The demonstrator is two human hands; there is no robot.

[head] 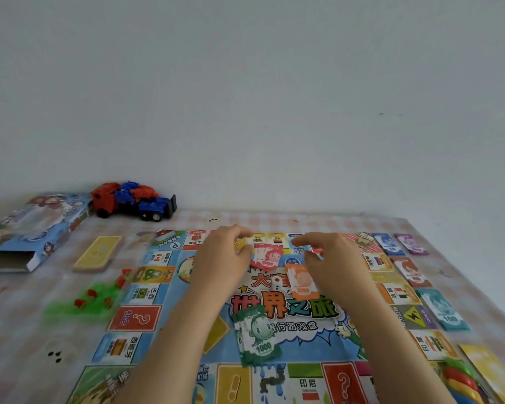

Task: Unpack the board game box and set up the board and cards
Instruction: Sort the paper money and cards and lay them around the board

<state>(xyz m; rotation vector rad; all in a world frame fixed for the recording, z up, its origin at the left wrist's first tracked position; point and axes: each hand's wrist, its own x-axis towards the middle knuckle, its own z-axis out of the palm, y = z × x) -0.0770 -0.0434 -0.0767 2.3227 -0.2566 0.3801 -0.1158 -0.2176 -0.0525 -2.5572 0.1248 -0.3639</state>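
The colourful game board (pixel 146 317) lies unfolded on the table. On its middle rest a pink stack of play money (pixel 267 256), an orange stack (pixel 301 282), a green 1000 stack (pixel 258 335) and a small white die (pixel 276 285). My left hand (pixel 222 255) hovers just left of the pink stack, fingers curled and apart, thumb at the stack's edge. My right hand (pixel 330 258) is just right of it, above the orange stack, fingers apart and holding nothing. The open blue game box (pixel 27 228) lies at the far left.
A red and blue toy truck (pixel 131 202) stands behind the box. A yellow card stack (pixel 98 252) and a bag of green and red houses (pixel 91 298) lie left of the board. Money stacks (pixel 443 310), yellow cards (pixel 493 371) and coloured pawns (pixel 461 377) line the right side.
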